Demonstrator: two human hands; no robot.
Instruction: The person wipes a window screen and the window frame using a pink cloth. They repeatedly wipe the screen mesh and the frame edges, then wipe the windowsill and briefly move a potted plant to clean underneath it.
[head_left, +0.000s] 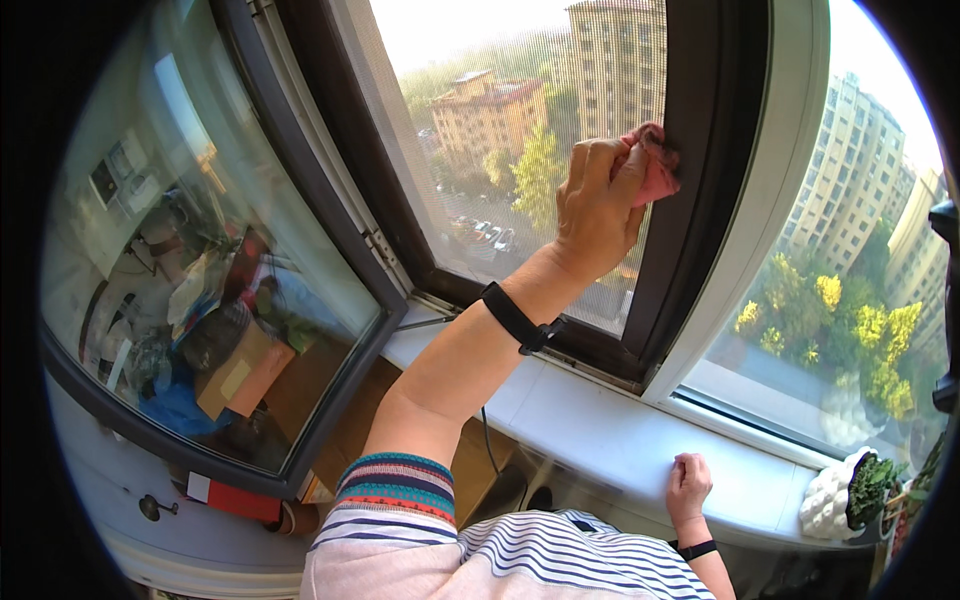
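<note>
My left hand (596, 202) is raised across the window and pinches a crumpled pink cloth (660, 180). The cloth, darkly stained on its upper part, lies against the inner edge of the dark brown window frame (694, 150), beside the insect screen (480, 172). A black band circles my left wrist. Lower right, my right hand (688, 480) rests on the white windowsill (585, 420) with its fingers curled in. I see nothing in it. Another black band is on that wrist.
An opened glazed sash (315, 360) stands at the left, reflecting clutter and a cardboard box. On the sill's right end sits a white bumpy planter (829, 495) with a green plant. A fixed pane (810, 322) is at the right. Below the sash lies a red object (240, 499).
</note>
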